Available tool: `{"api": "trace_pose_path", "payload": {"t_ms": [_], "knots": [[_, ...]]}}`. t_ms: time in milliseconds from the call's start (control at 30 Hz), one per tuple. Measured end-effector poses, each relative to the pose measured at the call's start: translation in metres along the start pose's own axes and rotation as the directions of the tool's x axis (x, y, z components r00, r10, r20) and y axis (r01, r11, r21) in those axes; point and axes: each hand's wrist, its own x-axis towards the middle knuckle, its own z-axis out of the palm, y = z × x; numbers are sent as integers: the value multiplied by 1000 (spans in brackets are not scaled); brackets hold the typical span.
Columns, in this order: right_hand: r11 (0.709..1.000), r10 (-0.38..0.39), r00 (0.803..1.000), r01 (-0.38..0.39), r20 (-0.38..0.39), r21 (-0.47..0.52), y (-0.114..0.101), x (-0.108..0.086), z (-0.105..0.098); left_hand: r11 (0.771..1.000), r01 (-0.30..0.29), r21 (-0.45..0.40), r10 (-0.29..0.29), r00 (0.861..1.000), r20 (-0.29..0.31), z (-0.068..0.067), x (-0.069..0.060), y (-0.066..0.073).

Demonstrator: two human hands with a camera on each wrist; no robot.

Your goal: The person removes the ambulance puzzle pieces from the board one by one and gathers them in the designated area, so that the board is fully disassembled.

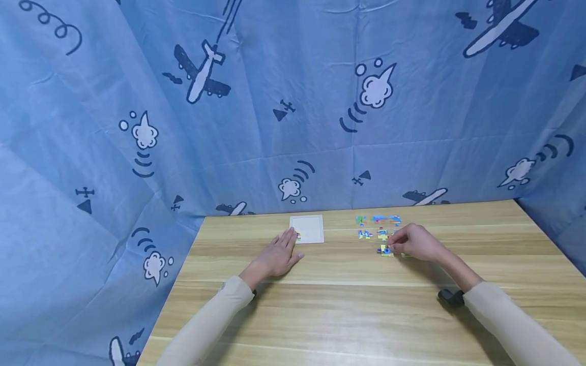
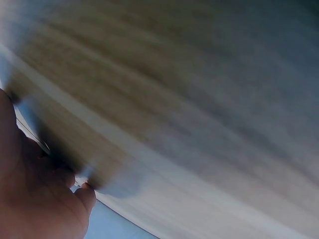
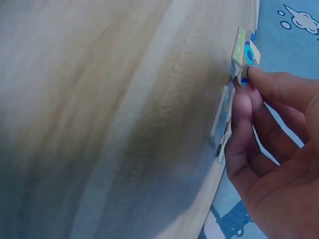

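My left hand (image 1: 276,255) lies with fairly straight fingers against the left edge of a white square puzzle tray (image 1: 313,230). Beside its fingertips a small colourful puzzle piece (image 1: 298,236) sits in the tray's left side. To the right, my right hand (image 1: 418,243) pinches a yellow, green and blue puzzle piece (image 1: 386,250) between thumb and fingertips. In the right wrist view that piece (image 3: 244,52) is tilted at the thumb's tip, and another piece (image 3: 219,119) lies close below the fingers. The left wrist view is blurred, with part of the left hand (image 2: 45,194) at its lower left.
More puzzle pieces lie in rows behind the right hand, among them a blue one (image 1: 379,218), a green one (image 1: 360,220) and a multicoloured one (image 1: 364,234). A blue curtain (image 1: 320,127) printed with planes hangs along the back edge of the wooden table (image 1: 343,315).
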Motion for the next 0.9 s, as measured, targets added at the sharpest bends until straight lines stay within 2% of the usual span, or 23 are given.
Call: {"api": "trace_pose_path", "payload": {"t_ms": [433, 900], "knots": [[989, -50, 998, 44, -34, -140, -1, 5, 3, 1000, -2, -2, 2, 1000, 1, -1, 0, 0], [988, -47, 998, 40, -42, -152, 0, 6, 6, 1000, 1, 7, -1, 1000, 4, -1, -1, 0]]}}
